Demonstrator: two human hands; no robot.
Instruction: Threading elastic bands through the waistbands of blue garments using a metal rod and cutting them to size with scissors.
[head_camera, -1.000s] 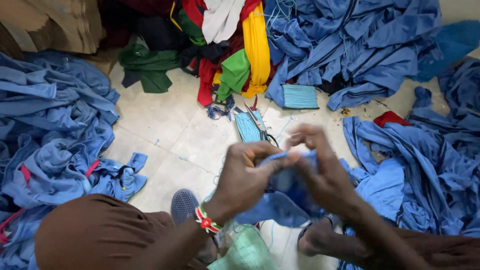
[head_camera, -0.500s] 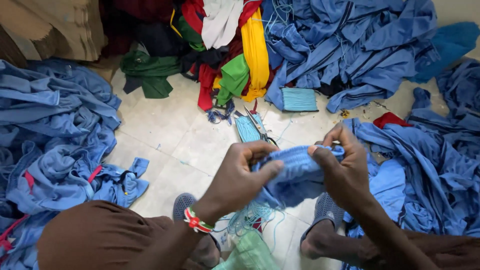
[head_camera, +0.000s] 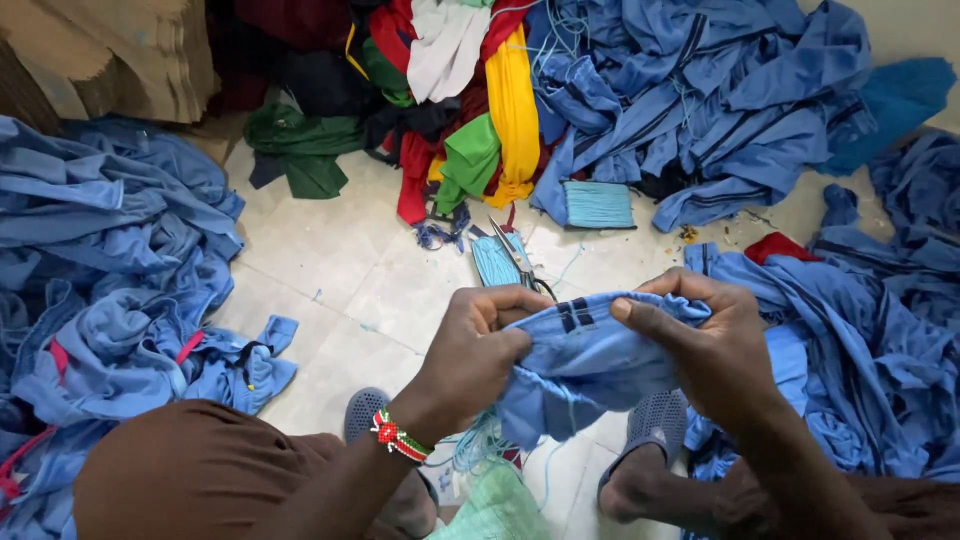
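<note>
Between both hands I hold a small blue fabric piece (head_camera: 590, 360) with dark stripes near its top edge. My left hand (head_camera: 475, 355), with a beaded bracelet on the wrist, pinches its left side. My right hand (head_camera: 705, 350) grips the right side with the thumb laid along the top edge. Loose light-blue threads (head_camera: 480, 445) hang below the piece. On the tiled floor beyond the hands lie scissors (head_camera: 520, 255) on a small blue piece (head_camera: 495, 262).
Heaps of blue garments lie at the left (head_camera: 100, 270), at the right (head_camera: 880, 330) and at the back (head_camera: 700, 90). A pile of red, yellow, green and white cloth (head_camera: 460, 110) sits at the back. Cardboard (head_camera: 120, 50) stands top left. My sandalled feet (head_camera: 645, 450) rest below.
My hands have spread apart and stretched the blue piece wider between them. They sit slightly lower in view than before.
</note>
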